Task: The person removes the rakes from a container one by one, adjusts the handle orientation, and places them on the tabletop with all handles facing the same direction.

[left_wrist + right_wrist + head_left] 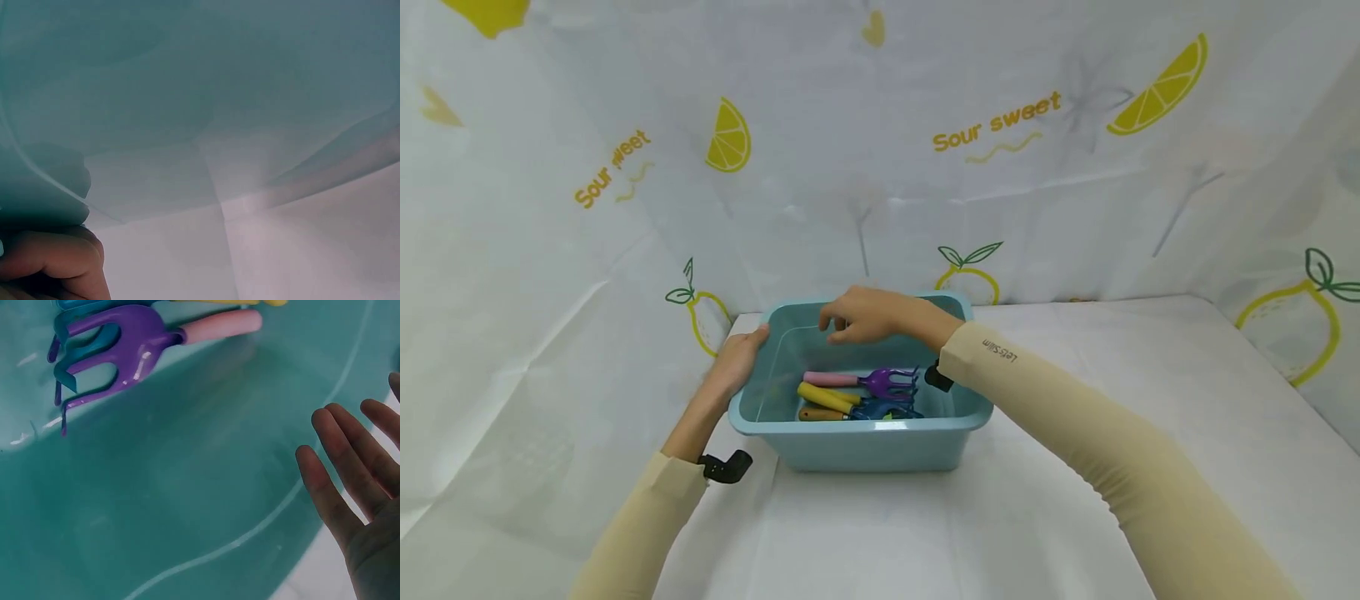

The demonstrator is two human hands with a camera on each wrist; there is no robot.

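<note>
A light blue plastic basin (872, 450) stands on the white table. My left hand (741, 360) grips its left rim, with curled fingers (56, 256) showing beside the wall in the left wrist view. Over the basin's far side hangs my right hand (867, 315), its fingers loosely bent and nothing in them. In the right wrist view its fingers (344, 469) spread over the basin's inner wall. On the basin floor lie a purple hand rake (889, 383) with a pink handle (222, 326), blue tools with yellow handles (823, 396), and an orange-brown handle (820, 414).
Behind the basin a white sheet (820, 200) printed with lemons hangs like a wall. White cloth (1112, 358) covers the table to the right of the basin. Black wrist cameras (727, 467) sit on both beige-sleeved arms.
</note>
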